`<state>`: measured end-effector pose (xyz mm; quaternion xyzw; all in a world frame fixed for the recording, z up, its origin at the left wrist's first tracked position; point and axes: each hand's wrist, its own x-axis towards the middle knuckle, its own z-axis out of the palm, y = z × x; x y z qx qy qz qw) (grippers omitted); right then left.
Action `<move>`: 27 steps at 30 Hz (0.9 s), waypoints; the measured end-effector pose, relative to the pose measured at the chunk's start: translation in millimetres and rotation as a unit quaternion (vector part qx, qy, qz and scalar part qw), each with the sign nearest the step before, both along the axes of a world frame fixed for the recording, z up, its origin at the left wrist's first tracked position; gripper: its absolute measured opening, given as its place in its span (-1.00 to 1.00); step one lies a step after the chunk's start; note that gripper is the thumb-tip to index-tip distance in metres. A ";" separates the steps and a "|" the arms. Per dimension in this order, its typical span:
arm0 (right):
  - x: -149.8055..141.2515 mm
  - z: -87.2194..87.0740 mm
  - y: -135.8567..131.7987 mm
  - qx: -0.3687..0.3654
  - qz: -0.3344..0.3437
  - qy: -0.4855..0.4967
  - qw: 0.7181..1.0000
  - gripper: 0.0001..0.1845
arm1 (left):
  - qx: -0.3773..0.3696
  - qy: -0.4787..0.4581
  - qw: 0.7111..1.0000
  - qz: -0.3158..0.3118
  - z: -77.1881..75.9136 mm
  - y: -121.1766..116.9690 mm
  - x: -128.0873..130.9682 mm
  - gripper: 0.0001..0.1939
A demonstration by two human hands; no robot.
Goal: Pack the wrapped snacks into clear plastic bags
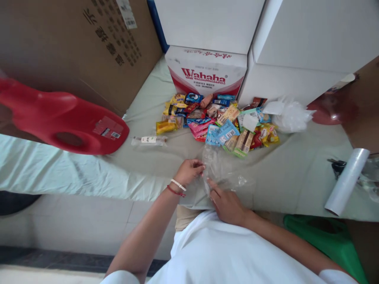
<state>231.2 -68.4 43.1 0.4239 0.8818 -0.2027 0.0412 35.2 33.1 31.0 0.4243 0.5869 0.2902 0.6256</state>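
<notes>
A clear plastic bag (220, 167) lies crumpled at the table's front edge, just below the snack pile. My left hand (191, 171), with a white beaded bracelet and a red string on its wrist, pinches the bag's left edge between thumb and fingertips. Close to it on the right, my right hand (226, 203) has its fingers bent onto the near side of the same bag, gripping the film; part of its thumb is hidden. A heap of small wrapped snacks (213, 118) spreads behind the bag. Left of the heap, a single clear-wrapped stick snack (149, 140) lies apart.
A Wahaha carton (207, 75) stands behind the snacks, with white boxes (296, 35) around it. At left are a red jug (77, 126) and a large cardboard box (97, 47). To the right lie bunched clear bags (291, 116), a plastic roll (346, 181) and a green stool (328, 240).
</notes>
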 end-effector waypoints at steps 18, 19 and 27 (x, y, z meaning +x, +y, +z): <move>-2.3 -6.5 6.5 -0.075 -0.112 0.162 0.978 -0.75 | 0.036 0.058 0.997 0.037 -4.1 -41.9 -6.7 -0.62; -0.8 -7.1 6.1 -0.079 -0.119 0.175 0.974 -0.75 | 0.032 0.053 0.997 0.038 -5.7 -43.5 -5.8 -0.65; 18.3 33.5 5.9 -0.270 -0.235 0.329 0.874 -0.73 | 0.084 0.091 0.970 0.212 -3.8 -63.0 -15.1 -0.69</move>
